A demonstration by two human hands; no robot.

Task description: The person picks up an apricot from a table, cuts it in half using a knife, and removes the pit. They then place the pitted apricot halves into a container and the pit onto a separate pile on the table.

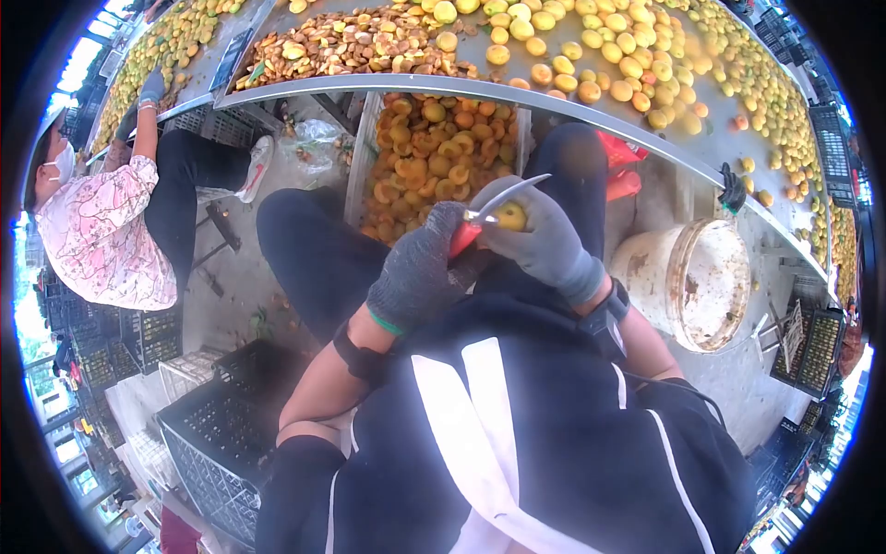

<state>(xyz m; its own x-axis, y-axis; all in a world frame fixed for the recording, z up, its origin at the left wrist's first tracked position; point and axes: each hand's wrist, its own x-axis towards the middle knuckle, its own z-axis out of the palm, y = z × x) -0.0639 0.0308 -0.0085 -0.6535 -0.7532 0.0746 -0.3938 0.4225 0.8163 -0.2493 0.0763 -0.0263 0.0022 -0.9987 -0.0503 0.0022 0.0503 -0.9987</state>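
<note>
My left hand, in a dark grey knit glove, is closed around the red handle of a curved knife. The knife's blade points up and to the right, across the fruit. My right hand, in a lighter grey glove, grips a yellow apricot, partly hidden by its fingers and the blade. Both hands are close together above my lap. Just beyond them, between my knees, a crate holds many halved orange apricots.
A metal-edged table runs across the front, bearing whole apricots and a heap of brown pits. A stained white bucket stands at right. A black crate sits at left, and a seated person works farther left.
</note>
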